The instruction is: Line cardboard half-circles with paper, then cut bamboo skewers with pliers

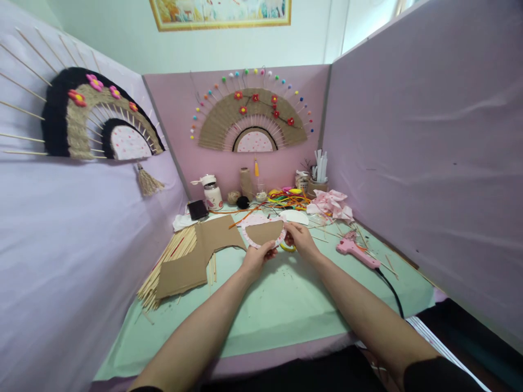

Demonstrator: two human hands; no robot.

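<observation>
Hands gripping a cardboard half-disc

Your left hand (260,257) pinches the lower edge of the cardboard half-disc (265,233), your right hand (300,237) its right edge, above the green-covered table (281,305); the pink glue gun (358,253) lies right.

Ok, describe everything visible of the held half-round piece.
The half-round piece has a bare, brown, cardboard-like middle, its curved side toward the person. A pale pink-and-white band, cloth or paper, wraps its rim, seemingly pleated along the curve. The left hand grips the curved edge, the right hand the right corner, above the green cover.
</observation>
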